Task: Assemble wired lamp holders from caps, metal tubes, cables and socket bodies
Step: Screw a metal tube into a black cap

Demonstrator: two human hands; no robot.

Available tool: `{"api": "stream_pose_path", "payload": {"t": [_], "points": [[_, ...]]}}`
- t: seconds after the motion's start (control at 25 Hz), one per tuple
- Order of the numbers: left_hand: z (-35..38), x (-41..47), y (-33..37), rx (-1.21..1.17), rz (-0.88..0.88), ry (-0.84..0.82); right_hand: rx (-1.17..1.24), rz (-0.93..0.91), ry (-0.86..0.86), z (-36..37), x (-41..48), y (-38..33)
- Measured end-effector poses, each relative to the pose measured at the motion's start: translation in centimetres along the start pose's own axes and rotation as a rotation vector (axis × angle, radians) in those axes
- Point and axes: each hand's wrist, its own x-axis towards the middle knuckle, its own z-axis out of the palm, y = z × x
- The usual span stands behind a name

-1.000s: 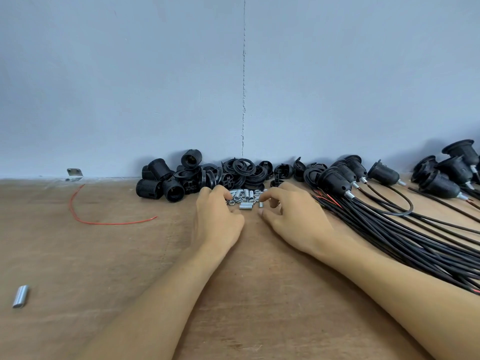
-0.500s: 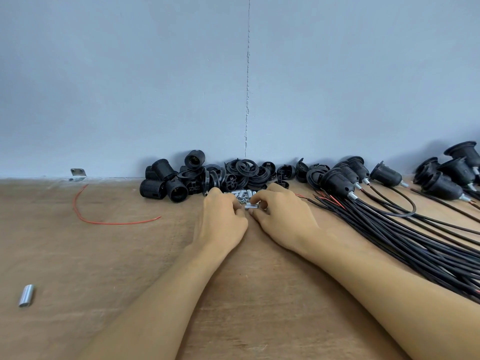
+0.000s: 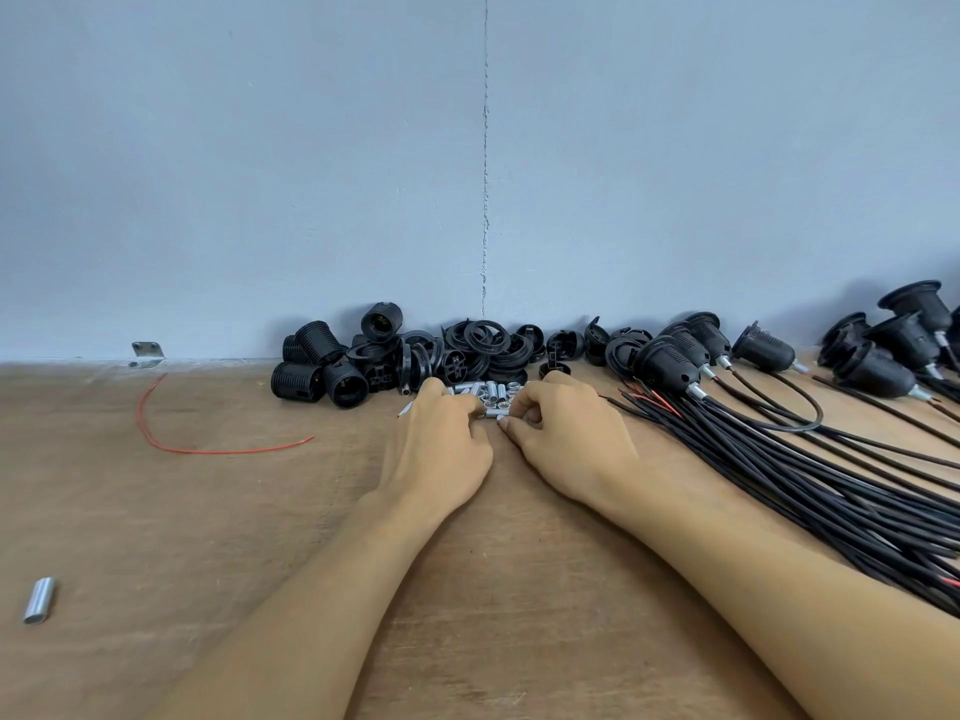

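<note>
Wall point(image 3: 260, 174): we see plain blue-grey, with a vertical seam, behind the bench.
Table point(image 3: 156, 511): a brown wooden top that bears everything else.
Cables point(image 3: 831, 475): a thick black bundle fans across the right side, beside the right forearm.
Wired holders point(image 3: 670, 363): several lie on their sides at the far right, cables attached.
Socket bodies point(image 3: 311, 376): we count a small heap of ribbed black ones against the wall, left of centre.
Caps point(image 3: 483, 345): black caps and rings are piled at the wall, just behind the tubes.
Left hand point(image 3: 436, 449): palm down, its forearm stretched along the table, its fingers curled onto the tubes; their tips are hidden, so we cannot tell its grip.
Right hand point(image 3: 571, 439): knuckles up, thumb and forefinger drawn narrow at a tube; whether they pinch it we cannot tell.
Red wire point(image 3: 208, 449): one loose curve, far left.
Metal tubes point(image 3: 491, 392): a cluster of threaded pieces between both hands' fingertips.
Silver sleeve point(image 3: 39, 600): alone at the near left.
</note>
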Motion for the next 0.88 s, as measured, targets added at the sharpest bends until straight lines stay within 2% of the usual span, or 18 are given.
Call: {"api": "stream_pose_path", "payload": {"t": [0.16, 0.52, 0.6, 0.76, 0.88], "points": [[-0.1, -0.1, -0.1, -0.094, -0.031, 0.055, -0.016, -0.004, -0.010, -0.2, 0.3, -0.4], [-0.4, -0.8, 0.2, -0.049, 0.058, 0.058, 0.055, -0.043, 0.059, -1.5, -0.9, 0.2], [-0.4, -0.8, 0.6, -0.186, 0.009, 0.068, 0.171, -0.021, 0.038, -1.9, -1.3, 0.6], [0.0, -0.9, 1.8, -0.626, -0.146, 0.035, 0.392, 0.090, -0.016, -2.5, -2.2, 1.0], [0.1, -1.1, 2.2, -0.821, -0.220, -0.030, 0.691, 0.181, -0.100, -3.2, -2.2, 1.1]]}}
